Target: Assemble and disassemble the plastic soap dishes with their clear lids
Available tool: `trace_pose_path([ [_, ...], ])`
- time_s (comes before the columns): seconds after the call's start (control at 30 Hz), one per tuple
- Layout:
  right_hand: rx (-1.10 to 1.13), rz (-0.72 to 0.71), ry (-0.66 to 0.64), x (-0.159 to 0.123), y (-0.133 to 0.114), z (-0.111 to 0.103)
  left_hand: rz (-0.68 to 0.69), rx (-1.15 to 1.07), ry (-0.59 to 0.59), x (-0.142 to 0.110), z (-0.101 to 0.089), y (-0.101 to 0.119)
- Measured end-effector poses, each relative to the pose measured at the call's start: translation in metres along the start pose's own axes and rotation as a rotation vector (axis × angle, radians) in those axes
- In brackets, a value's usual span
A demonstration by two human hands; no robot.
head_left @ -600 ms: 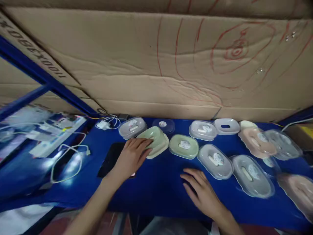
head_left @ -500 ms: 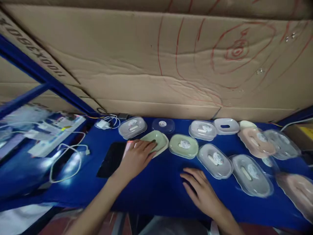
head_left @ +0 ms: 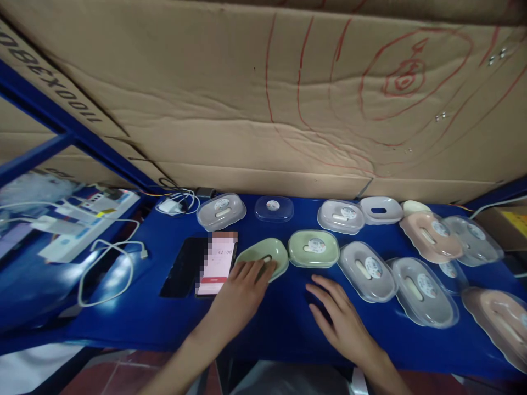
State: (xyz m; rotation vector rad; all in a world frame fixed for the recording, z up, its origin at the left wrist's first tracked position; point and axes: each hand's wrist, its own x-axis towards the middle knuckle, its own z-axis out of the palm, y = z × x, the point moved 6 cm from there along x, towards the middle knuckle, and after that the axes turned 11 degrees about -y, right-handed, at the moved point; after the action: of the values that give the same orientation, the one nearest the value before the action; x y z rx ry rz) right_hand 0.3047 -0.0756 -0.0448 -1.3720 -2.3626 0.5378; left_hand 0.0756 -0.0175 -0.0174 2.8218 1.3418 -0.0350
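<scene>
The uncovered green soap dish [head_left: 257, 248], with a slot in its floor, lies on the blue table. My left hand [head_left: 247, 285] reaches over its near edge with fingers curled on it, the fingertips inside by the slot. To its right sits a second green soap dish [head_left: 304, 257] under a clear lid with a round sticker. My right hand [head_left: 340, 318] rests on the table nearer to me, fingers apart and holding nothing. A lidded pale grey soap dish [head_left: 358, 274] lies just beyond it to the right.
Several lidded dishes stand at right, among them a pink one [head_left: 432, 236]. A loose clear lid [head_left: 274, 209] lies at the back. On the left are a lit phone [head_left: 220, 263], a dark phone [head_left: 181, 269], a white cable [head_left: 132, 269] and a power strip [head_left: 86, 225]. Cardboard [head_left: 206, 109] walls the back.
The uncovered green dish, stacked and tilted on a paler piece before, now lies level and nearer me. My left hand came down with it, uncovering the phone screen. My right hand stayed put.
</scene>
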Motion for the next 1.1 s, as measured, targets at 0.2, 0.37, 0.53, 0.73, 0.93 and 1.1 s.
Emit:
trace_pose_path([
  [0.2,-0.124,-0.140,-0.071,0.002,-0.010,0.006,0.193,-0.087,-0.028,-0.033,0.019,0.049],
  [0.37,-0.129,-0.132,-0.094,0.005,-0.012,0.005,0.283,-0.213,0.033,-0.026,0.014,0.055],
  [0.53,-0.111,-0.129,-0.075,0.007,-0.014,0.003,0.239,-0.310,0.118,0.029,-0.012,-0.011],
  [0.73,-0.109,-0.156,-0.040,0.001,-0.014,0.002,-0.020,-0.126,-0.091,0.130,-0.008,-0.093],
  [0.93,-0.077,-0.097,-0.046,0.000,-0.009,0.004,-0.029,-0.179,-0.092,0.134,0.003,-0.098],
  [1.1,-0.040,0.028,-0.064,0.003,-0.001,0.006,0.020,-0.264,-0.052,0.082,-0.014,-0.061],
])
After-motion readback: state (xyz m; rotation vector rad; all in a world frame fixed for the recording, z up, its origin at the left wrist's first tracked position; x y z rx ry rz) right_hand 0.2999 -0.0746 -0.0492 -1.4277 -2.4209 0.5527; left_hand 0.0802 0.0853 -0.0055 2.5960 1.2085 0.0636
